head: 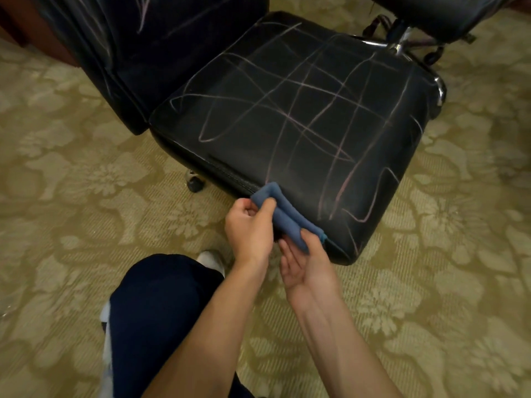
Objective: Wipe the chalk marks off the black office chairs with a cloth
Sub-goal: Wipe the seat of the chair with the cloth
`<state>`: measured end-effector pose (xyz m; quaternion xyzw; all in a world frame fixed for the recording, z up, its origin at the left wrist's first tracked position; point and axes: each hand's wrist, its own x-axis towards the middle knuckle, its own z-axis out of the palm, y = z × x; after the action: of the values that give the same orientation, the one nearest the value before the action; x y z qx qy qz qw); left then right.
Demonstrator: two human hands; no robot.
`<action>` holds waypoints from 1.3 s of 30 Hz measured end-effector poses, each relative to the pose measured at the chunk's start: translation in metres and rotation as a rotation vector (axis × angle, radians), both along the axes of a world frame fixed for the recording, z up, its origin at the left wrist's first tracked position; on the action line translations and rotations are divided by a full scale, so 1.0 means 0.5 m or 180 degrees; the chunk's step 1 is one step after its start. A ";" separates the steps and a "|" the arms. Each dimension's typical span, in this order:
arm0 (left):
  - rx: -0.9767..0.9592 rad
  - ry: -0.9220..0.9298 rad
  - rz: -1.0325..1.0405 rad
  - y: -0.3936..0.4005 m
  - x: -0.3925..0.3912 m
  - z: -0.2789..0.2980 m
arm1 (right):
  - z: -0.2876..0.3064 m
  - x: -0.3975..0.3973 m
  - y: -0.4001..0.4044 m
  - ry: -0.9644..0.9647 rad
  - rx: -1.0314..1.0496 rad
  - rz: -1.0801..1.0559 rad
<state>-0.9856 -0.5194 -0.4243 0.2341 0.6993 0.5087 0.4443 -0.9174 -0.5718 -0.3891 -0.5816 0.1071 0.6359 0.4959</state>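
Note:
A black office chair seat [301,116] fills the middle of the view, crossed by many pale pink chalk lines. Its backrest [138,47] at the upper left also carries chalk strokes. A folded blue cloth [287,214] lies over the seat's near corner. My left hand [250,228] pinches the cloth's upper end between thumb and fingers. My right hand [304,262] is palm up under the cloth's lower end, its thumb curled over the fabric.
A second black chair [436,15] with a chrome base stands at the top right. Patterned beige carpet [86,182] surrounds the chairs. A caster wheel [195,182] shows under the seat's left edge. My dark-trousered knee [161,305] is at the bottom.

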 end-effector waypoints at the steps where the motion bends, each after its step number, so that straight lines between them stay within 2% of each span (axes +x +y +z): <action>1: 0.0028 0.0017 0.0068 0.007 -0.005 -0.001 | 0.001 -0.010 0.010 0.0036 -0.0009 0.0019; 11: -0.0064 0.0357 0.0236 0.068 -0.086 0.007 | -0.022 -0.123 0.075 0.0564 -0.0099 -0.0039; 15: -0.0163 0.0191 0.0410 0.084 -0.113 0.014 | -0.010 -0.156 0.081 0.0673 0.0000 -0.0044; 19: -0.0095 -0.0092 0.0265 0.008 -0.075 0.021 | 0.009 -0.095 0.005 0.0388 0.0061 0.0097; 23: 0.0025 -0.0165 -0.0150 -0.097 0.013 0.017 | 0.004 0.042 -0.102 -0.0350 -0.0137 0.0236; 25: 0.0047 -0.0062 -0.0230 -0.126 0.048 0.010 | -0.002 0.098 -0.116 -0.0462 -0.0175 0.0296; 29: 0.0081 0.0169 0.0069 -0.129 0.063 0.006 | -0.012 0.108 -0.075 -0.0248 -0.0016 0.0767; 32: 0.0106 0.0389 0.0001 -0.127 0.052 0.005 | -0.028 0.081 -0.067 -0.0278 0.0152 0.0506; 39: 0.0188 0.1145 -0.0231 -0.107 -0.052 -0.005 | -0.066 -0.037 -0.057 0.0522 0.0204 0.0231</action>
<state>-1.0113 -0.5728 -0.4269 0.3592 0.7433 0.4626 0.3231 -0.9361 -0.6006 -0.4221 -0.5149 0.1057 0.7020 0.4805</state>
